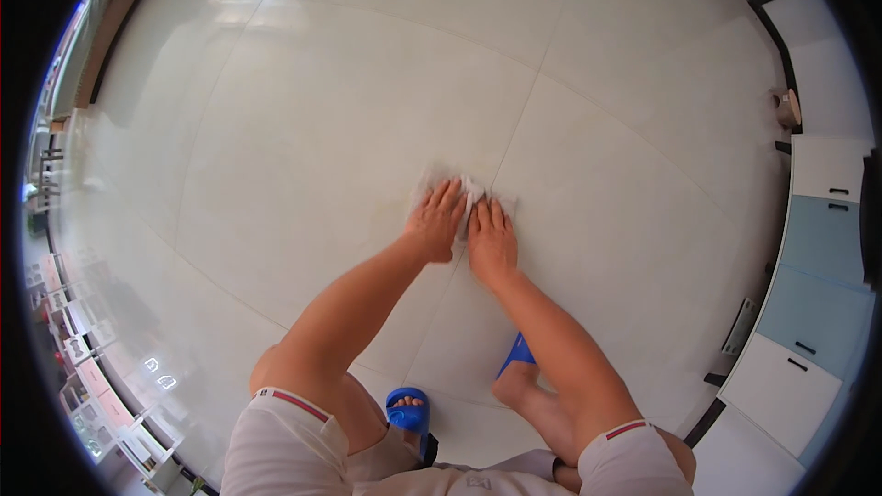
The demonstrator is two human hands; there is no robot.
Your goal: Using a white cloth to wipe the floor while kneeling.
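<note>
A light-coloured cloth (471, 187) lies crumpled on the glossy tiled floor (331, 151) in front of me. My left hand (437, 220) rests flat on the cloth's left part, fingers stretched forward and palm down. Close beside it, my right hand (492, 238) presses on the right part of the cloth, its fingers nearly straight. Both hands press from above; no grip around the cloth shows. The cloth's middle and near parts are largely hidden under the hands.
My feet wear blue slippers (408, 416), below the hands. White and blue drawer cabinets (820, 248) line the right side, a scale-like flat object (739, 326) on the floor beside them. Low shelves with pink drawers (114, 406) stand at lower left.
</note>
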